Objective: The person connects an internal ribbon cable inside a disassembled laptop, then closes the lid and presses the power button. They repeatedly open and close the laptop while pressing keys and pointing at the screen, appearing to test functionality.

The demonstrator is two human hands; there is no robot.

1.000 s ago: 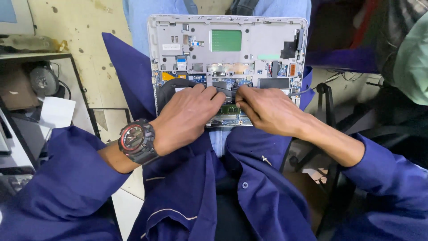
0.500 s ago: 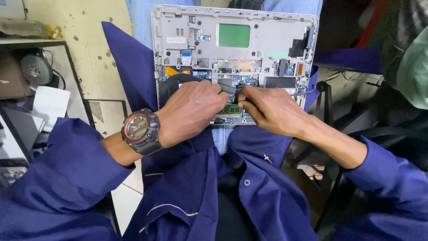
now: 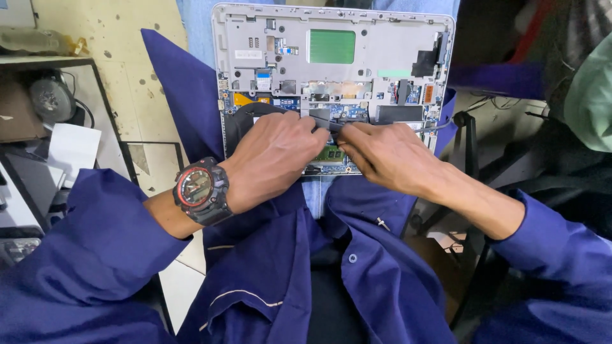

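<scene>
Working inside an opened laptop base (image 3: 331, 83) that lies across the lap, the person has both hands meeting over the lower middle of its board. The left hand (image 3: 274, 159) lies knuckles-up with its fingertips curled down onto the board; the right hand (image 3: 389, 156) comes in from the other side, fingertips drawn together toward the same spot. Between the two sets of fingertips runs a thin dark cable or strip (image 3: 331, 124), which the fingers seem to pinch or press, though the contact itself is hidden under the knuckles, so whether either hand truly grips it cannot be told. Just below that meeting point, a green memory module (image 3: 328, 153) peeks out.

By the look of it, the step in hand is freeing or seating a small part at the middle of the board. The next move would call for a light, even pull or press from both sides, keeping the fingertips clear of the neighbouring connectors.

Counted: two hands, one laptop base, and one green rectangular patch (image 3: 331, 46) above the grip, toward the far edge. One dark curved heat pipe or cable (image 3: 255, 111) arcs beyond the left fingertips. One red-and-black wristwatch (image 3: 201, 190) sits behind the left hand on the wrist. Two blue sleeves are in view, and one small screw (image 3: 382, 224) lies on the blue coat (image 3: 357, 274), nearer the body than the right hand.
</scene>
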